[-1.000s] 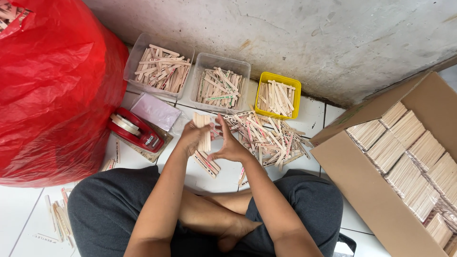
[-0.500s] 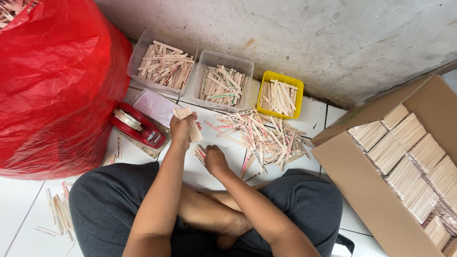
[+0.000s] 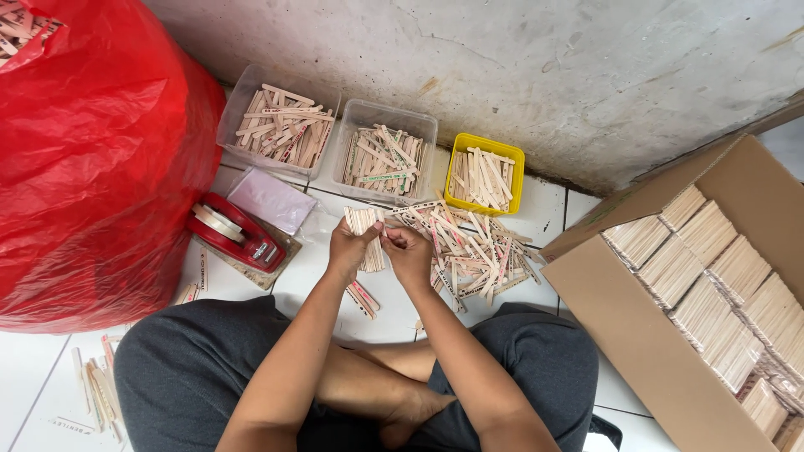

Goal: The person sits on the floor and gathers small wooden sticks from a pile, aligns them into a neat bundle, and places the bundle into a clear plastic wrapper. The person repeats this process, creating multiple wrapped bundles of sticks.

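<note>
the left hand (image 3: 350,249) grips a bundle of flat pale wooden sticks (image 3: 365,228) upright above the white tiled floor (image 3: 322,285). the right hand (image 3: 408,251) pinches the bundle's side, fingers closed on it. just beside them lies a loose heap of wooden sticks (image 3: 469,247), with a red tape dispenser (image 3: 234,232) to the left.
</note>
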